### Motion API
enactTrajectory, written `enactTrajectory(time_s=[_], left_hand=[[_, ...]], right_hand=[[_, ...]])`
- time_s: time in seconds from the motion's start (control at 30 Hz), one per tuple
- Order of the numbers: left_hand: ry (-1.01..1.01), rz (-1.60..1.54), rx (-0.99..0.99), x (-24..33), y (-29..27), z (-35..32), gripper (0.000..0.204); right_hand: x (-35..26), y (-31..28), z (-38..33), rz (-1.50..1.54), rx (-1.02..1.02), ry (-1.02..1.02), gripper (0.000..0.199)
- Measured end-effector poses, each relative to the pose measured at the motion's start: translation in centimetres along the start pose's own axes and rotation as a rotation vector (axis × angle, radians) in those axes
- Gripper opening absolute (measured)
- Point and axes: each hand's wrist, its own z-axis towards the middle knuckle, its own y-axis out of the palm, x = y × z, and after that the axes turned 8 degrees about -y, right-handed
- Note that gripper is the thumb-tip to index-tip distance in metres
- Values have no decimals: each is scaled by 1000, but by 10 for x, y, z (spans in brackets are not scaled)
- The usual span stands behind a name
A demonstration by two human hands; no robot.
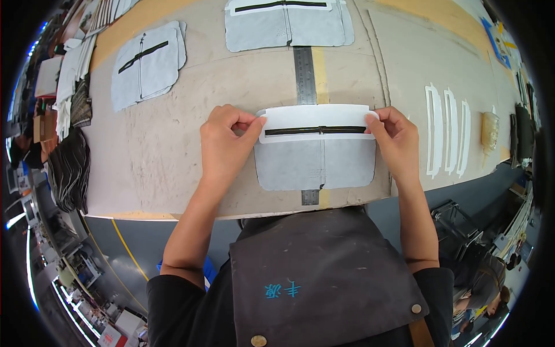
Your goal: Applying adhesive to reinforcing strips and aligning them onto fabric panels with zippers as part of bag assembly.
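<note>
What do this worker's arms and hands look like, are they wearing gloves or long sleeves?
No gloves: the left hand and right hand are bare, as are both forearms. Short black sleeves end near the elbows, and a dark grey apron with round metal studs covers the front.

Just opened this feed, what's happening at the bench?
A person is pressing a white strip with a black zipper onto a grey fabric panel. The left hand and right hand pinch the strip's ends. The panel lies over a metal ruler on the table. Similar panels sit farther back.

Tan worktable over a dark floor with yellow line
</note>
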Motion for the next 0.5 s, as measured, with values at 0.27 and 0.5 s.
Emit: enactTrajectory(time_s=[0.27, 0.5], left_hand=[[27, 101, -5, 2, -1, 0, 15], [61, 156, 17, 2, 2, 1, 15]], right_hand=[[1, 6, -2, -185, 75, -71, 16], [2, 7, -2, -270, 100, -102, 18]])
